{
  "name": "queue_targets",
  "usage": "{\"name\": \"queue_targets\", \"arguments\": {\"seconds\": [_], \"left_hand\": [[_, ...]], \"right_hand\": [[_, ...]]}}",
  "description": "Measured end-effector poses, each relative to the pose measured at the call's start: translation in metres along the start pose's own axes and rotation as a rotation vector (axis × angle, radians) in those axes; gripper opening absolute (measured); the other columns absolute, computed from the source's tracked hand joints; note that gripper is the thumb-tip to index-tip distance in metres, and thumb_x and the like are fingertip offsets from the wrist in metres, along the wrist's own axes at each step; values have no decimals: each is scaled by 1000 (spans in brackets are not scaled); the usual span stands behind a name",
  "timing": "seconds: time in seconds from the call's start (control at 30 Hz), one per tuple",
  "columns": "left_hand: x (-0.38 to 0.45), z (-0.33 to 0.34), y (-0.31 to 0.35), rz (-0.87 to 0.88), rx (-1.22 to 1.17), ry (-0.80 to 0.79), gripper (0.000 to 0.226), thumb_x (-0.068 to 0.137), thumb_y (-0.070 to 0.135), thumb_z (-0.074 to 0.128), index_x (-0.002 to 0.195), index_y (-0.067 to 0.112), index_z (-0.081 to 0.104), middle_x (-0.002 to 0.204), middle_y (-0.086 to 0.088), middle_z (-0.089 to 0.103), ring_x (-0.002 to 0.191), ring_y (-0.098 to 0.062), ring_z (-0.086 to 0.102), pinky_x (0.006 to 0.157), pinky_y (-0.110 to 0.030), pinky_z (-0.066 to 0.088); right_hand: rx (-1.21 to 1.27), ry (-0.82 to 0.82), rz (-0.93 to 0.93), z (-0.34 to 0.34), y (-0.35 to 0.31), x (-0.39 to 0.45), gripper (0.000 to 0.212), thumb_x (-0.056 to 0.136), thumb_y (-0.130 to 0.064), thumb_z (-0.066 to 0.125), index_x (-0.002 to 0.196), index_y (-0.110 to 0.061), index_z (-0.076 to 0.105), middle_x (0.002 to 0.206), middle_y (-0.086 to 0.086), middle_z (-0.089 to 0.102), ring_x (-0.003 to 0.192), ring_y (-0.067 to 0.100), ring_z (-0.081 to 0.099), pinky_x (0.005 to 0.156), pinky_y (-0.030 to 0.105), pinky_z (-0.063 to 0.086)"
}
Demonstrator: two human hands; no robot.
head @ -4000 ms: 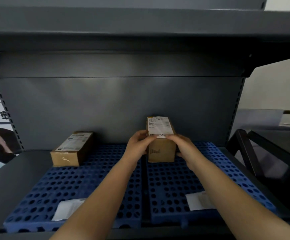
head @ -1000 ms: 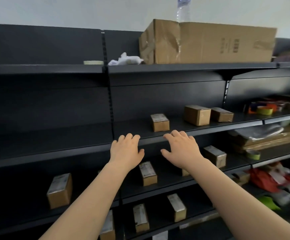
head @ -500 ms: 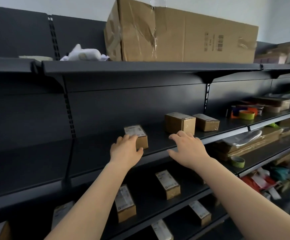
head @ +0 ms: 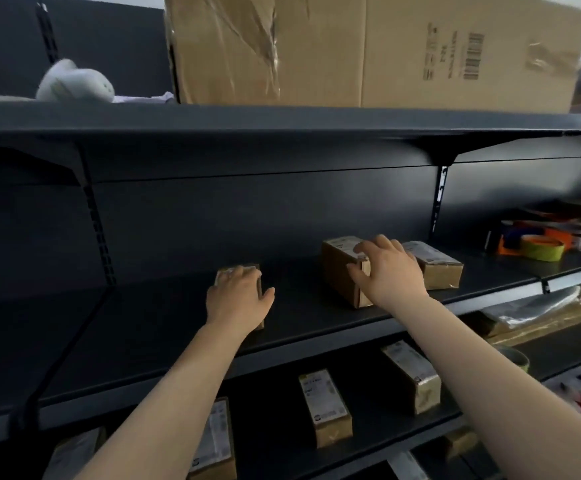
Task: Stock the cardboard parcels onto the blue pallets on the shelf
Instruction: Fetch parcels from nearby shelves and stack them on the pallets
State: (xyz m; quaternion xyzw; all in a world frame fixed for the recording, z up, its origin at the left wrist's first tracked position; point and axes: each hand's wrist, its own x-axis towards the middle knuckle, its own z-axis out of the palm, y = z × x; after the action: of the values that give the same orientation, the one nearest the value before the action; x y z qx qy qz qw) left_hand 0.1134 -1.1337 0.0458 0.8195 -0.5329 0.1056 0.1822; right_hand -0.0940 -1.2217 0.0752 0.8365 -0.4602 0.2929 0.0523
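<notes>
Three cardboard parcels stand on a dark shelf (head: 164, 327) at chest height. My left hand (head: 238, 299) lies over the small left parcel (head: 228, 271), fingers curled over its top and thumb off its right side. My right hand (head: 387, 271) rests on the taller middle parcel (head: 337, 271), fingers spread on the top and thumb against the near corner. Both parcels still stand on the shelf. The third parcel (head: 436, 268) lies just right of my right hand, untouched. No blue pallet is in view.
A big cardboard box (head: 368, 50) and a white bundle (head: 74, 83) sit on the shelf above. Tape rolls (head: 541, 245) lie at the right on the same shelf. Several labelled parcels (head: 323, 405) stand on the lower shelves.
The view has swung from the blue-pallet shelf to this dark shelving and closed in. Both hands have reached forward and landed on the left and middle parcels.
</notes>
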Motion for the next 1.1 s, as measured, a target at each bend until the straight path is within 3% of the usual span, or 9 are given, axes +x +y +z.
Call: {"name": "queue_targets", "arguments": {"seconds": [0.17, 0.4, 0.47, 0.63, 0.73, 0.8, 0.9, 0.97, 1.1], "left_hand": [[15, 10, 10, -139, -17, 34, 42, 94, 46, 36, 125, 22, 52, 132, -1, 49, 119, -25, 43, 86, -38, 42], [12, 19, 12, -373, -29, 71, 36, 96, 31, 38, 129, 23, 50, 134, -5, 46, 119, -29, 40, 92, -40, 40], [9, 20, 16, -409, -78, 96, 38, 93, 35, 46, 128, 22, 52, 134, -6, 46, 119, -31, 39, 93, -40, 40], [1, 25, 26, -535, -292, 195, 65, 79, 42, 66, 134, 15, 42, 134, -10, 41, 123, -33, 35, 92, -40, 40], [-4, 30, 27, -640, -511, 206, 87, 75, 47, 70, 142, 9, 29, 139, -13, 40, 125, -32, 40, 97, -42, 41], [-10, 33, 30, -683, -681, 211, 88, 75, 46, 72, 141, 5, 30, 136, -12, 47, 117, -26, 49, 86, -34, 46], [-18, 35, 36, -649, -751, 277, 61, 74, 42, 74, 117, 5, 53, 116, -7, 61, 92, -15, 56, 59, -19, 40], [-24, 33, 41, -626, -765, 327, 50, 73, 39, 76, 108, 10, 54, 106, -2, 60, 86, -12, 54, 56, -16, 37], [-40, 30, 47, -664, -873, 377, 54, 71, 34, 78, 109, 15, 44, 102, 3, 55, 89, -12, 53, 59, -18, 39]], "right_hand": [[75, -1, -45, 17, 43, 44, 38, 95, -41, 44, 127, -22, 54, 130, 2, 51, 122, 23, 45, 97, 40, 41], [402, 57, 14, 46, 72, 70, 27, 89, -29, 59, 112, -16, 65, 121, 6, 56, 114, 25, 50, 81, 31, 43], [502, 33, 92, 48, 75, 71, 37, 84, -34, 66, 115, -15, 61, 126, 8, 51, 119, 27, 44, 88, 33, 42], [681, -203, 319, 52, 80, 74, 93, 70, -51, 75, 142, -12, 31, 143, 11, 36, 132, 32, 34, 101, 44, 39], [953, -334, 458, 55, 78, 73, 92, 69, -46, 78, 140, -7, 35, 138, 11, 47, 125, 30, 45, 100, 41, 43], [1067, -351, 473, 58, 79, 69, 77, 69, -44, 79, 131, -10, 48, 129, 7, 56, 118, 26, 51, 100, 42, 44], [1181, -339, 442, 58, 79, 61, 67, 69, -40, 79, 126, -17, 52, 120, 2, 60, 112, 22, 54, 98, 40, 45], [1231, -303, 381, 57, 78, 54, 68, 71, -35, 79, 130, -20, 49, 115, -3, 58, 108, 18, 53, 91, 34, 45], [1277, -220, 278, 59, 72, 38, 76, 72, -29, 78, 139, -24, 41, 110, -12, 55, 105, 9, 50, 84, 26, 40]]}}
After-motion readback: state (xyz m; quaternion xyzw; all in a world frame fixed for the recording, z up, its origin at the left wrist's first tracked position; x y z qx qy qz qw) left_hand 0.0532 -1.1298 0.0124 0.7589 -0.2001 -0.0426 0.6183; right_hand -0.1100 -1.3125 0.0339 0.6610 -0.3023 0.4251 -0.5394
